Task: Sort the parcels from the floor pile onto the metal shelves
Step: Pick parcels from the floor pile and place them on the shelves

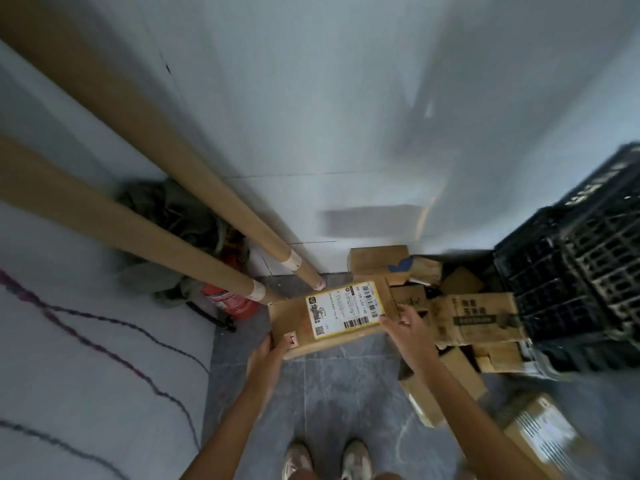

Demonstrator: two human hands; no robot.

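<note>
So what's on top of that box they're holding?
A yellow-edged shipping label with barcodes and a small pale sticker lie on the box. Its underside is hidden.

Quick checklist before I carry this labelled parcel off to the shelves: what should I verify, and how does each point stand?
1. Two-handed hold on the parcel: ok. The left hand grips its near left corner and the right hand its right edge.
2. Label readable: ok, it faces up.
3. Parcel free of the pile: cannot tell, its right end overlaps the pile in this view.
4. Room beside the cardboard tubes: not ok, their feet stand right by the parcel's far left corner.
5. Path to the metal shelves: cannot tell, they are out of view.
</note>
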